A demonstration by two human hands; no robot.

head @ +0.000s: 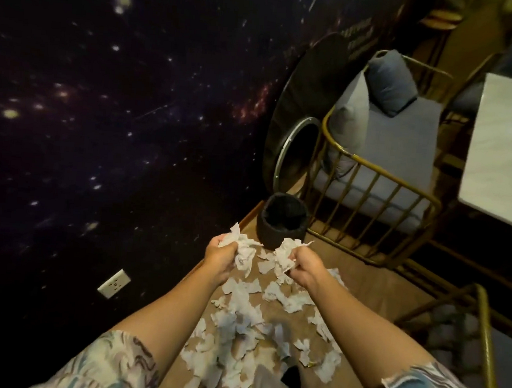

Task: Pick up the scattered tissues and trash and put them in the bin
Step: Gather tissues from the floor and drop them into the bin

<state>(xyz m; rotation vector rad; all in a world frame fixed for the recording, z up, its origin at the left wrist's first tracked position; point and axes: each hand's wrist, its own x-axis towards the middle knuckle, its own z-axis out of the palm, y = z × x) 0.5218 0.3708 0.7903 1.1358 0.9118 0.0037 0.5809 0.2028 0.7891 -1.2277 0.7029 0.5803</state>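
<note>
**Two hands, two wads of tissue**

Fingers (217,243) of my left hand (220,254) are curled tight around one crumpled wad of tissue (243,248); my right hand (305,264) clenches a second wad (285,255), both white, thin and creased, with torn edges. Both hands hover just short of the bin (280,220), one dark, round, soft-walled container lined with a black bag, standing on the brown floor (364,283). Scattered tissues (235,340), too many and too overlapped to count, lie below my forearms as ragged white scraps. One gold metal-framed chair (373,185) with grey cushions stands just beside the bin.
</note>
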